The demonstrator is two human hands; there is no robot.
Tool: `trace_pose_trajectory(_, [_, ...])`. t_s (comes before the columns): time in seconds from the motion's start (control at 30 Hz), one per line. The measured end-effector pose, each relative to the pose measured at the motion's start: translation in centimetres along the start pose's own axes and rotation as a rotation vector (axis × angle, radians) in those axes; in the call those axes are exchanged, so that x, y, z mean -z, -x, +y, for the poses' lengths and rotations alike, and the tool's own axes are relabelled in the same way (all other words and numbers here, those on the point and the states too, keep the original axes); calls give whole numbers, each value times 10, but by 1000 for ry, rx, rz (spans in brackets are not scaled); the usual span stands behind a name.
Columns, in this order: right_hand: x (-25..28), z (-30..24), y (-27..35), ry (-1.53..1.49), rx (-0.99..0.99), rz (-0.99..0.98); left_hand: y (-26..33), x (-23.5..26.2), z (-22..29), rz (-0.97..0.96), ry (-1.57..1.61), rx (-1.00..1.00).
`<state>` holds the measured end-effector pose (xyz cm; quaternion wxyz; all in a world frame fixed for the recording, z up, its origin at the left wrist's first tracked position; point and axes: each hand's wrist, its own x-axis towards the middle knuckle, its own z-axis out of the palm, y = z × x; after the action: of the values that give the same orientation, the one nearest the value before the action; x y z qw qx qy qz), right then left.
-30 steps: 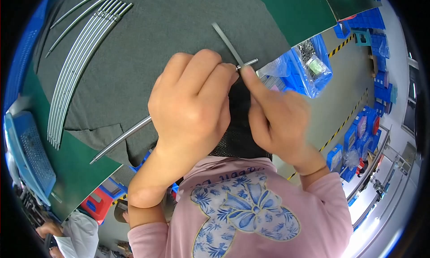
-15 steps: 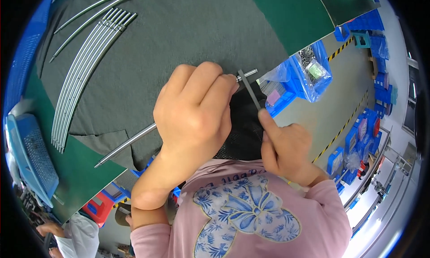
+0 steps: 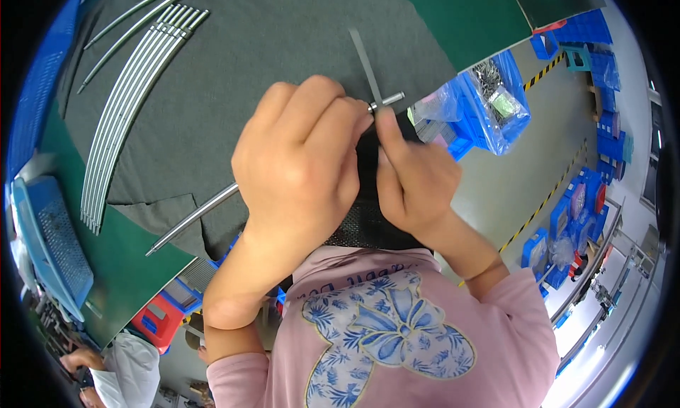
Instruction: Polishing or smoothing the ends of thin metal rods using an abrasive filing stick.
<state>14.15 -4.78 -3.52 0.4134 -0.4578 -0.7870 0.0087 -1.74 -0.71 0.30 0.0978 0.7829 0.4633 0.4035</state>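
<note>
My left hand is closed around a long thin metal rod, whose free end slants down to the left over the dark grey mat. The rod's other end pokes out past my fingers. My right hand pinches a flat grey metal strip that stands up across the rod's end, thumb and fingers pressed at the crossing.
Several more metal rods lie side by side on the mat at the upper left. Green table surface surrounds the mat. A blue bin with a plastic bag of small parts sits at the right. A blue mesh tray is far left.
My right hand moved up from below the rod's end and the flat strip now points upward across it. My left hand kept its hold on the rod.
</note>
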Motion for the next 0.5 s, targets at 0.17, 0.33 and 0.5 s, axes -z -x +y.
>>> trace_pose_trajectory(0.17, [3,2,29,6,-69,-43,0,-7,-1,46,29,-3])
trace_pose_trajectory(0.33, [-5,4,-1,29,-44,-43,-2,0,-1,19,19,-3])
trace_pose_trajectory(0.5, [6,-1,13,7,-82,-64,0,-4,-2,19,28,10])
